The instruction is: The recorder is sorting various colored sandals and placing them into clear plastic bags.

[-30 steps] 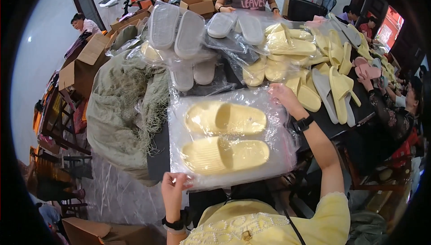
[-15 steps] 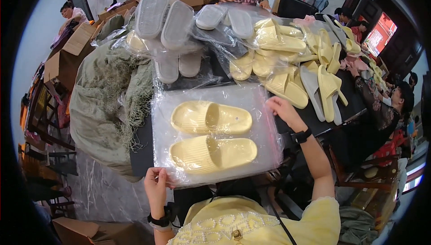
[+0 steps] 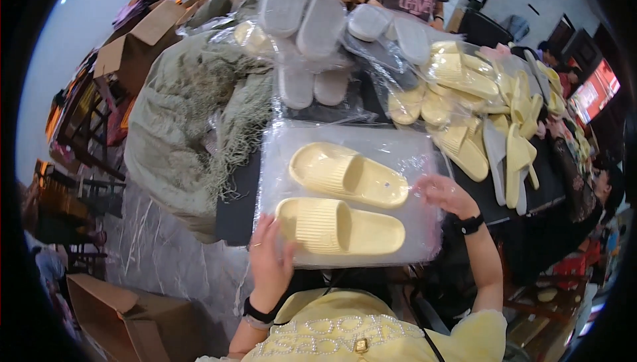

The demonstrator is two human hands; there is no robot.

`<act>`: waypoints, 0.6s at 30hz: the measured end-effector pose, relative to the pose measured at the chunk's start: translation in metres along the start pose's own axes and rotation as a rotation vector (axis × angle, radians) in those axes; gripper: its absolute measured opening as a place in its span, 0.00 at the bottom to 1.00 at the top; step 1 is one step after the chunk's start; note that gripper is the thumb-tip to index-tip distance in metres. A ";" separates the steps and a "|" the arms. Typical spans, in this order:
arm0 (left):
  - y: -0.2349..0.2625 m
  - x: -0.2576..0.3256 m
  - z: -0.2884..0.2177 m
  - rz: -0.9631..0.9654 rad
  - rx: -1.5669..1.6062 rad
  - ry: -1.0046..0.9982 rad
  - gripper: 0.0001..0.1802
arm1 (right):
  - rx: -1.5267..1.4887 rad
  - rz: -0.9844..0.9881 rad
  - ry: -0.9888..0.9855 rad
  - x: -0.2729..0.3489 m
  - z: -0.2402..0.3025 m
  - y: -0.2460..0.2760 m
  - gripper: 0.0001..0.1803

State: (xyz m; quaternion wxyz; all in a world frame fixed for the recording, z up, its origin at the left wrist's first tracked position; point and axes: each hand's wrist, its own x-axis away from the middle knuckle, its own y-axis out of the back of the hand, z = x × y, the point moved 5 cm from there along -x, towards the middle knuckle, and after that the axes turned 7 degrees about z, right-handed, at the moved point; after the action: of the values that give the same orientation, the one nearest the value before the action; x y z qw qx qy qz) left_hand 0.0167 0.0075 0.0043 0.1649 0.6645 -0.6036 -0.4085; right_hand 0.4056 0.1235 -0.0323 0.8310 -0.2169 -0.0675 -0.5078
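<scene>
A pair of pale yellow slide slippers, the far slipper and the near slipper, lies side by side with toes to the left. Under them is a stack of clear plastic bags; whether a film layer covers the slippers, I cannot tell. My left hand is at the near slipper's toe, its fingers stretched and apart with nothing in them. Close to the far slipper's heel is my right hand, slightly blurred, its fingers loosely bent and apart, apparently holding nothing.
Bagged grey slippers stand piled behind the bags. More yellow slippers are heaped to the right on the black table. A green fringed cloth bundle bulges at left. Cardboard boxes and co-workers surround the table.
The view has turned, shifting everything rightward. My left hand has let go of the bag's near corner and opened beside the near slipper. My right hand has left the bag's right edge for the far slipper's heel.
</scene>
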 end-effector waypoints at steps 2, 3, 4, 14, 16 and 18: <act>-0.022 -0.002 0.005 0.213 0.012 0.020 0.37 | 0.385 0.353 -0.070 0.001 0.006 -0.024 0.27; -0.035 -0.003 0.010 0.280 0.005 0.034 0.39 | 0.395 0.361 -0.065 0.000 0.007 -0.023 0.27; -0.039 -0.001 0.016 0.263 -0.003 0.044 0.39 | 0.153 0.489 0.089 -0.003 0.014 -0.030 0.28; -0.050 0.007 0.026 0.266 -0.044 0.090 0.44 | 1.301 0.383 0.510 -0.064 0.026 -0.136 0.23; -0.050 0.006 0.028 0.270 -0.048 0.085 0.44 | 1.415 0.434 0.463 -0.082 0.022 -0.158 0.20; -0.053 0.007 0.029 0.271 -0.072 0.074 0.45 | 1.472 0.361 0.484 -0.091 0.012 -0.164 0.18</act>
State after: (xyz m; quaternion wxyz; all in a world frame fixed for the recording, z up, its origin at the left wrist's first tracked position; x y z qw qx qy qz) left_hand 0.0300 0.0206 -0.0541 0.2644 0.5851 -0.6662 -0.3794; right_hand 0.2206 0.1384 -0.0039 0.8218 0.4969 -0.1670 -0.2233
